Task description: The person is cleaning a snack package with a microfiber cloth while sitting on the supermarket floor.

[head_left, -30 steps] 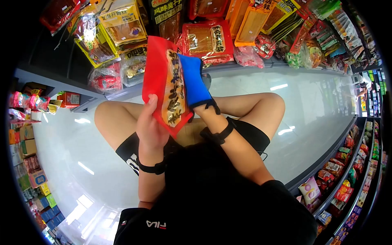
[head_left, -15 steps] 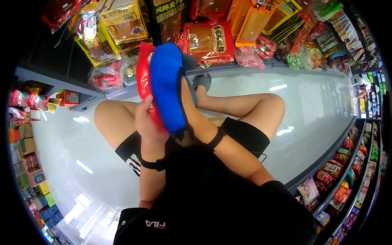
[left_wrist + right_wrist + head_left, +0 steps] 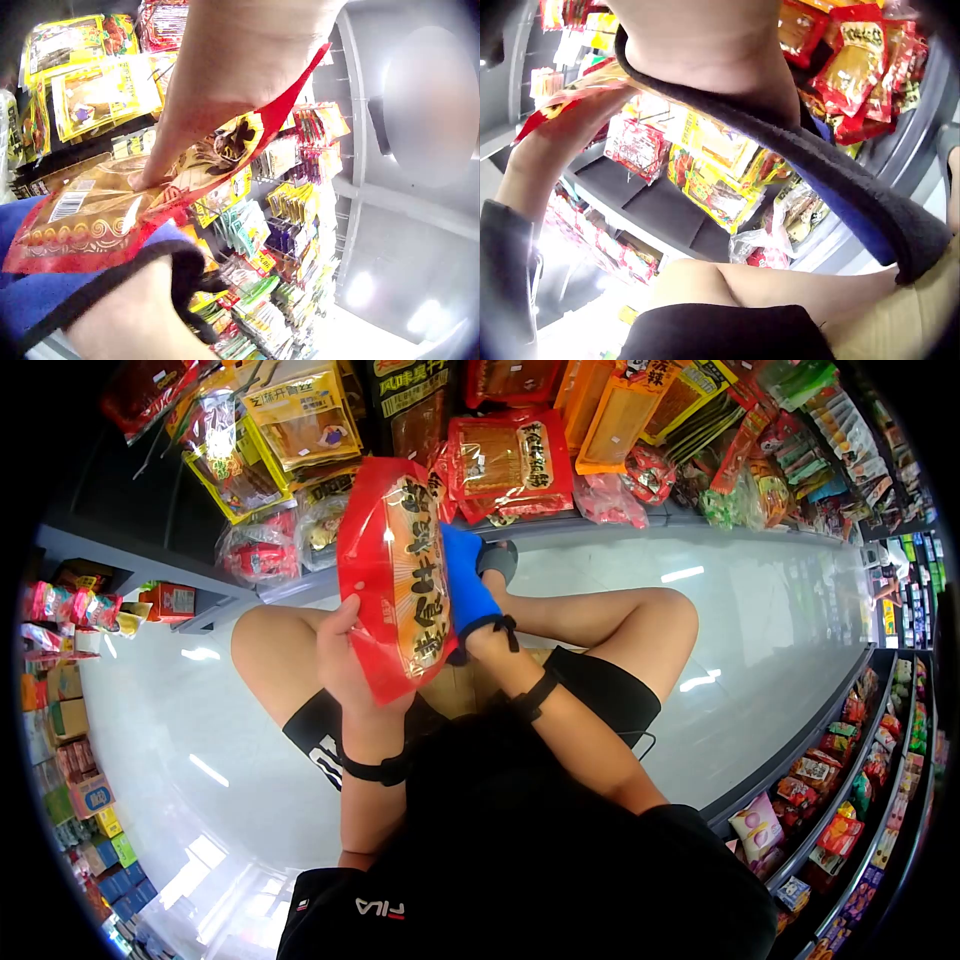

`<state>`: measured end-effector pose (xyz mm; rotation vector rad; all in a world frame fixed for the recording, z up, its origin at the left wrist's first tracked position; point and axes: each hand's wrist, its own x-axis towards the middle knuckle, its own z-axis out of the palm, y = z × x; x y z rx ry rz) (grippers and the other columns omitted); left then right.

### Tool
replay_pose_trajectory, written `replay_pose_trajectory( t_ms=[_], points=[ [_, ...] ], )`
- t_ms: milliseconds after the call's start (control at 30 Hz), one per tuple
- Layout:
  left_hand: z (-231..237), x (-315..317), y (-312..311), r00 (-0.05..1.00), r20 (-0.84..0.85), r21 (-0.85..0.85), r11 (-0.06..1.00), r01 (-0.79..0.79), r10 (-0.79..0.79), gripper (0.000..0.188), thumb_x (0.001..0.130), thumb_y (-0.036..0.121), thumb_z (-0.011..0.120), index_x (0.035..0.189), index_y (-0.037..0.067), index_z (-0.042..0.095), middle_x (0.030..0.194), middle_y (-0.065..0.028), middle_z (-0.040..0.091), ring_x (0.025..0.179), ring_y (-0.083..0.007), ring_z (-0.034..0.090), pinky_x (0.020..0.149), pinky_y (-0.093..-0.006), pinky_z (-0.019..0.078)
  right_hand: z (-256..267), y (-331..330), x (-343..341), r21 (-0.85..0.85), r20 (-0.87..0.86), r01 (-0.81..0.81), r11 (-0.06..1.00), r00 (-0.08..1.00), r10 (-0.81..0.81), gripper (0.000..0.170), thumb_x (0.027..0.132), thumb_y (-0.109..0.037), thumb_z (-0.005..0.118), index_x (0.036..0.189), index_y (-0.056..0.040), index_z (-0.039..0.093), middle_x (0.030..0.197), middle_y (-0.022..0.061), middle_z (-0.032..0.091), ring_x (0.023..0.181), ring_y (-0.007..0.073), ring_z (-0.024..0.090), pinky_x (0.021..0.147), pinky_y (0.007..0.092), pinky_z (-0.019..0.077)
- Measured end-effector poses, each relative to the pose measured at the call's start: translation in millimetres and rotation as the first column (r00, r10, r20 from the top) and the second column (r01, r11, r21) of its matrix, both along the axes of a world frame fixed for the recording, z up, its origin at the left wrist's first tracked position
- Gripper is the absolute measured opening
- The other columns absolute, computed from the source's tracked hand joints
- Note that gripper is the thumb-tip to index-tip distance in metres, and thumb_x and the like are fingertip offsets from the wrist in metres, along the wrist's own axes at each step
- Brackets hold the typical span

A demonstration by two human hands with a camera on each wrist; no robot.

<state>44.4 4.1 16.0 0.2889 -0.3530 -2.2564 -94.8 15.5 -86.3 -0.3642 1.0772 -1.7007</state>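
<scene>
My left hand [image 3: 360, 665] holds a red snack packet [image 3: 385, 575] by its lower left edge, thumb on the face with large dark characters. In the left wrist view one finger [image 3: 146, 178] lies across the packet's clear side, near a barcode label. A blue cloth mitt [image 3: 465, 580] with black trim and ties covers my right hand. That hand is behind the packet's right side, so its fingers are hidden. From the right wrist the mitt's dark edge [image 3: 840, 169] shows close up, with the packet [image 3: 574, 90] beyond it.
A display of hanging and stacked snack packets [image 3: 300, 420] stands in front, with a similar red packet [image 3: 510, 460] on its edge. Stocked shelves [image 3: 830, 800] run along the right. My bent legs [image 3: 620, 620] spread over the pale tiled floor [image 3: 760, 620].
The mitted right hand passed over the packet's front half a second ago and is now behind it. The packet has turned its printed face up again. My left hand keeps its hold.
</scene>
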Motion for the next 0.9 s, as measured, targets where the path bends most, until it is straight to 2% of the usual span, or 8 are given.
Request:
replay_pose_trajectory(
  t_ms=[367, 433, 500, 567, 600, 700, 833, 900],
  points=[
    [9, 9, -14, 0.998, 0.03, 0.048, 0.997, -0.054, 0.052, 0.058, 0.096, 0.034, 0.049, 0.14, -0.002, 0.044, 0.136, -0.0196, 0.054, 0.121, -0.0335, 0.056, 0.105, -0.0452, 0.0432, -3, 5, -16, 0.047, -0.008, 0.096, 0.994, 0.995, -0.096, 0.037, 0.105, -0.026, 0.042, 0.133, -0.0043, 0.051, 0.116, 0.0051, 0.058, 0.101, 0.0155, 0.056, 0.085, 0.0315, 0.048],
    [17, 3, -20, 0.954, -0.294, -0.018, 0.998, 0.057, -0.06, 0.061, 0.097, 0.039, 0.048, 0.146, 0.003, 0.04, 0.142, -0.02, 0.049, 0.125, -0.035, 0.053, 0.105, -0.0468, 0.0426, -4, 5, -28, 0.062, 0.021, 0.063, 0.996, 0.998, -0.065, 0.038, 0.105, -0.027, 0.042, 0.134, -0.0045, 0.051, 0.118, 0.0049, 0.057, 0.102, 0.0156, 0.056, 0.086, 0.0318, 0.0473],
    [17, -4, -17, 0.98, -0.2, -0.074, 0.997, 0.004, -0.019, 0.065, 0.097, 0.045, 0.048, 0.15, 0.008, 0.036, 0.147, -0.0178, 0.044, 0.129, -0.0358, 0.048, 0.105, -0.0489, 0.0421, -6, 8, -39, 0.102, 0.064, -0.004, 0.995, 0.998, -0.002, 0.039, 0.105, -0.027, 0.042, 0.135, -0.0048, 0.05, 0.119, 0.0046, 0.057, 0.104, 0.0157, 0.055, 0.087, 0.0321, 0.0467],
    [-11, -1, -16, 0.889, 0.315, -0.231, 0.936, -0.267, 0.331, 0.065, 0.097, 0.048, 0.046, 0.149, 0.01, 0.038, 0.146, -0.0155, 0.045, 0.129, -0.0368, 0.048, 0.104, -0.0518, 0.0433, -11, 13, -41, 0.13, 0.096, -0.044, 0.99, 0.995, 0.032, 0.04, 0.104, -0.028, 0.042, 0.136, -0.005, 0.05, 0.12, 0.0044, 0.056, 0.105, 0.0158, 0.054, 0.087, 0.0324, 0.046],
    [-30, 9, -22, 0.955, 0.182, -0.166, 0.964, -0.206, 0.235, 0.063, 0.097, 0.049, 0.044, 0.147, 0.011, 0.04, 0.143, -0.0145, 0.048, 0.125, -0.0367, 0.05, 0.101, -0.0531, 0.0459, -12, 14, -35, 0.13, 0.095, -0.044, 0.99, 0.995, 0.032, 0.04, 0.104, -0.028, 0.042, 0.136, -0.005, 0.05, 0.12, 0.0044, 0.056, 0.105, 0.0158, 0.054, 0.087, 0.0324, 0.046],
    [-83, 23, -34, 0.965, -0.261, -0.247, 0.968, -0.035, -0.031, 0.058, 0.1, 0.045, 0.042, 0.146, 0.011, 0.04, 0.148, -0.0103, 0.045, 0.135, -0.0335, 0.044, 0.109, -0.0534, 0.0393, -7, 21, -12, 0.023, -0.098, 0.297, 0.955, 0.951, -0.293, 0.041, 0.103, -0.025, 0.048, 0.137, -0.0016, 0.048, 0.12, 0.0044, 0.058, 0.107, 0.0155, 0.056, 0.095, 0.0302, 0.045],
    [-43, 0, -21, 0.935, 0.19, 0.002, 0.952, -0.306, 0.3, 0.055, 0.103, 0.041, 0.04, 0.146, 0.007, 0.04, 0.147, -0.011, 0.046, 0.136, -0.0314, 0.043, 0.114, -0.0502, 0.0336, 34, 27, -10, -0.19, -0.667, 0.44, 0.878, 0.598, -0.444, 0.041, 0.102, -0.02, 0.052, 0.137, 0.0012, 0.047, 0.121, 0.0054, 0.058, 0.109, 0.0155, 0.056, 0.1, 0.0297, 0.0437],
    [-58, 7, -24, 0.976, -0.013, 0.068, 0.974, -0.216, 0.217, 0.05, 0.099, 0.025, 0.044, 0.145, 0.006, 0.041, 0.146, -0.0121, 0.047, 0.135, -0.0318, 0.043, 0.115, -0.0513, 0.0322, 42, 33, -8, -0.252, -0.741, 0.402, 0.88, 0.504, -0.443, 0.041, 0.102, -0.019, 0.052, 0.137, 0.0012, 0.047, 0.12, 0.0052, 0.058, 0.107, 0.0149, 0.056, 0.098, 0.029, 0.044]
  ],
)
